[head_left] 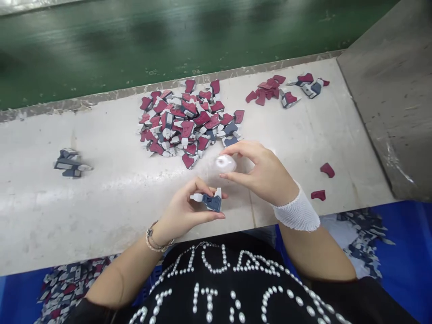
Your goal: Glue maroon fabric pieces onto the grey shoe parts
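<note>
Between its thumb and fingers, my left hand point(189, 209) grips a small dark blue and white plastic part point(212, 201) just above the white worktop. My right hand point(259, 171) pinches a small translucent white bottle point(225, 163) with a rounded end, up and to the right of that part. Behind both hands lies a heap of assembled maroon, white and blue parts point(185, 119). A smaller pile of flat maroon pieces point(268, 89) lies beyond my right hand, and two loose maroon pieces point(327, 170) are farther right.
Several blue-grey parts point(70, 163) lie at the left of the worktop point(111, 202). A green surface point(185, 40) runs along the back. A metal panel point(391, 99) bounds the right side. Blue bins point(413, 243) with more parts stand below the front edge.
</note>
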`<state>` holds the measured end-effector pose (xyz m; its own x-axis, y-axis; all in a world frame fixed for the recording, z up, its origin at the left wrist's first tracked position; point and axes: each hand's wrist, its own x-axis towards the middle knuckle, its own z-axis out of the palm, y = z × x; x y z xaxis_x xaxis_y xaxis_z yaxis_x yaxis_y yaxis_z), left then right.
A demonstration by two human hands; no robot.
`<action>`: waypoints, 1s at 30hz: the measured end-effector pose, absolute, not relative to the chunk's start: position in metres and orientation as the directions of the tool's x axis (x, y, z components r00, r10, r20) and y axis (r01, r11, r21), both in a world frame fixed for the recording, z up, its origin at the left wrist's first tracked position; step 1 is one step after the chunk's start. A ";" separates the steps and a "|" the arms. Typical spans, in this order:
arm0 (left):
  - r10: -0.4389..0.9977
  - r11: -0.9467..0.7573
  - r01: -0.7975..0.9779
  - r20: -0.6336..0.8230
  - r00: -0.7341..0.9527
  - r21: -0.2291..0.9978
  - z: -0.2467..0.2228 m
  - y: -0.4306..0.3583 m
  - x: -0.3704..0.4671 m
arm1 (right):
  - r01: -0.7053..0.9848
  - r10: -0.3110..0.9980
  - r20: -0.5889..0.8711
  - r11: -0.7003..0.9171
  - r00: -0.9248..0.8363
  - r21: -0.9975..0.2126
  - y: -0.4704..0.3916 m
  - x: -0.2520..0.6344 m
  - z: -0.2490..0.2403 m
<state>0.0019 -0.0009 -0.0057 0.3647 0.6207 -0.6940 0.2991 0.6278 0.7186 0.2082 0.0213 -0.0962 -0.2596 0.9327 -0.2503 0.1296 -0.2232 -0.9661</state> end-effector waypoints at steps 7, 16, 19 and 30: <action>0.646 0.618 0.283 -0.679 0.349 0.734 -0.008 -0.001 0.004 | 0.212 0.829 -0.414 -0.358 -0.375 -0.909 0.001 0.239 -0.112; 0.602 0.604 0.306 -0.673 0.430 0.736 -0.008 -0.004 0.001 | 0.530 0.700 -0.615 -0.388 -0.363 -0.754 -0.031 0.296 -0.131; 0.623 0.568 0.323 -0.652 0.432 0.757 -0.008 -0.004 0.001 | 0.520 0.665 -0.637 -0.411 -0.390 -0.748 -0.030 0.292 -0.128; 0.634 0.536 0.360 -0.646 0.426 0.764 -0.002 -0.005 0.007 | 0.573 0.646 -0.637 -0.355 -0.421 -0.738 -0.029 0.295 -0.130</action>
<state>0.0070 -0.0048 -0.0018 0.4262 0.6337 -0.6456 0.3605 0.5356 0.7636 0.2955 -0.0286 -0.1295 -0.4207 0.6456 -0.6373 0.5734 -0.3552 -0.7383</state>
